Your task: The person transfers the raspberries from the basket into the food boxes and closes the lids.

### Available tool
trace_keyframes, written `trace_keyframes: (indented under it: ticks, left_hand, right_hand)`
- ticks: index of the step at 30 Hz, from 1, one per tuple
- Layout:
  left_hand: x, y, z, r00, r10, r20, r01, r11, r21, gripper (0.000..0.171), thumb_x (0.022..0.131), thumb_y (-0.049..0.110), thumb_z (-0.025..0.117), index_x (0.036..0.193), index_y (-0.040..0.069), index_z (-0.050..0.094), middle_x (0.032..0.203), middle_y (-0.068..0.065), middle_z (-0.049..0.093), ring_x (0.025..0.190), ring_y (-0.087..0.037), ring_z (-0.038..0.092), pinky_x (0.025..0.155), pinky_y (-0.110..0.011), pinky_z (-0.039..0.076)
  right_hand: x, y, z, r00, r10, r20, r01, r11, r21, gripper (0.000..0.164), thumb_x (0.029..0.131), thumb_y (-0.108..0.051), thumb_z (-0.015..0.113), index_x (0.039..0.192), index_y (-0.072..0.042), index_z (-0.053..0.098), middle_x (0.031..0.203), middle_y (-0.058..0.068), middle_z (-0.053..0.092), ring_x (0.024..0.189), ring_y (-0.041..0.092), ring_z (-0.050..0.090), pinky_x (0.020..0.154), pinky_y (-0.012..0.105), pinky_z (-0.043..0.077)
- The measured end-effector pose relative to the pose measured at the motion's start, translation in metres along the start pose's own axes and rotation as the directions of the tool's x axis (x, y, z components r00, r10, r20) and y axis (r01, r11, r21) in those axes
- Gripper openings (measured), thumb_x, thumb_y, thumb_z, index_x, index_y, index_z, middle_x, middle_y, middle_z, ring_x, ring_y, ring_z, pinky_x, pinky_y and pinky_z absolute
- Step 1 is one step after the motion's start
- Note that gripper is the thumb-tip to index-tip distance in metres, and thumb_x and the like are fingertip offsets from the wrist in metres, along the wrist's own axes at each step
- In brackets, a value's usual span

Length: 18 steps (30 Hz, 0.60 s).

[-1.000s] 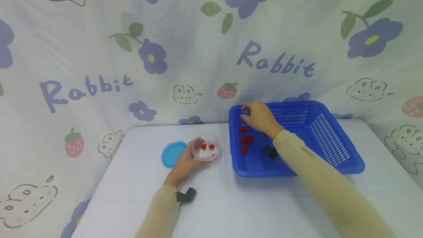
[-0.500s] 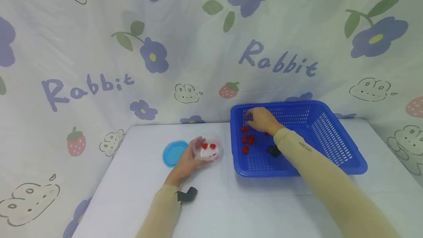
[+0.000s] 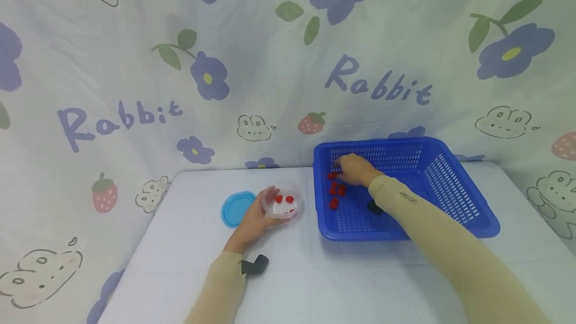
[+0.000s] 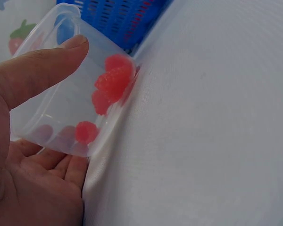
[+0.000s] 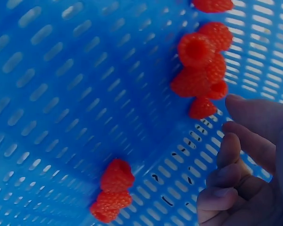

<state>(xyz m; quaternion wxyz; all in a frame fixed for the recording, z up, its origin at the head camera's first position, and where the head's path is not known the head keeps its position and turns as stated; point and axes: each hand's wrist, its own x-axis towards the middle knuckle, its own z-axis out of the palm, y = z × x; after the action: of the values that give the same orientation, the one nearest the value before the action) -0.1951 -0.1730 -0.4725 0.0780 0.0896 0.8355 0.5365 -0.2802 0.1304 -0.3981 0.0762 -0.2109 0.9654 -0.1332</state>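
My left hand (image 3: 255, 220) holds a clear round plastic tub (image 3: 281, 208) on the table, thumb on one side and fingers on the other. Several raspberries (image 4: 114, 84) lie at its bottom in the left wrist view. Inside the blue plastic basket (image 3: 364, 237), my right hand (image 3: 357, 170) reaches low at the far left corner. In the right wrist view its thumb and index finger stand slightly apart beside a cluster of raspberries (image 5: 195, 52), with nothing seen between them. A smaller group of raspberries (image 5: 117, 176) lies farther along the basket floor.
A light blue lid (image 3: 235, 209) lies on the white table (image 3: 288, 284) left of the tub, partly behind my left hand. A patterned curtain (image 3: 252, 74) hangs right behind the table and basket. Black wrist mounts (image 3: 255, 265) stick out from the sleeves.
My right hand has come down from above the basket's far left rim to the raspberries inside. The left hand and tub stay in place.
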Motion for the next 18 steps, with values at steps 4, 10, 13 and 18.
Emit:
trace_keyframes:
  ticks: [4, 10, 13, 18]
  left_hand:
    - [0.001, -0.002, 0.0, 1.0, 0.016, 0.001, -0.016, 1.0, -0.002, 0.092, 0.068, 0.037, 0.081, 0.143, 0.023, 0.031, 0.139, 0.011, 0.044, 0.133, -0.01, 0.03, 0.106, -0.052, 0.028]
    - [0.001, 0.002, 0.0, 1.0, 0.013, 0.014, -0.012, 1.0, -0.009, 0.091, 0.069, 0.035, 0.081, 0.144, 0.022, 0.03, 0.14, 0.009, 0.043, 0.133, -0.012, 0.029, 0.106, -0.053, 0.027]
    - [0.001, 0.002, -0.001, 1.0, 0.003, 0.016, -0.003, 1.0, -0.007, 0.092, 0.069, 0.038, 0.081, 0.144, 0.023, 0.03, 0.14, 0.01, 0.042, 0.133, -0.012, 0.029, 0.105, -0.054, 0.027]
    - [0.003, -0.004, -0.001, 1.0, 0.016, 0.008, -0.016, 1.0, -0.01, 0.094, 0.067, 0.04, 0.081, 0.143, 0.022, 0.031, 0.139, 0.011, 0.043, 0.132, -0.01, 0.03, 0.105, -0.053, 0.028]
  right_hand:
    - [-0.001, -0.001, 0.004, 1.0, 0.004, 0.016, -0.003, 1.0, -0.023, 0.038, 0.084, -0.015, 0.066, 0.117, 0.001, 0.061, 0.111, 0.015, 0.064, 0.104, 0.031, 0.06, 0.09, 0.043, 0.047]
    - [0.0, 0.002, 0.01, 1.0, 0.02, 0.024, -0.019, 1.0, -0.02, 0.035, 0.084, -0.017, 0.066, 0.115, -0.002, 0.062, 0.105, 0.012, 0.066, 0.095, 0.027, 0.062, 0.086, 0.042, 0.05]
    - [0.002, 0.003, 0.012, 0.999, 0.034, 0.0, -0.034, 0.999, -0.035, 0.033, 0.084, -0.018, 0.066, 0.114, -0.003, 0.063, 0.103, 0.011, 0.067, 0.093, 0.026, 0.063, 0.084, 0.043, 0.05]
    - [0.004, 0.006, 0.017, 0.997, 0.078, -0.028, -0.08, 0.995, -0.057, 0.031, 0.083, -0.018, 0.066, 0.109, -0.003, 0.064, 0.095, 0.011, 0.067, 0.084, 0.026, 0.063, 0.078, 0.044, 0.052]
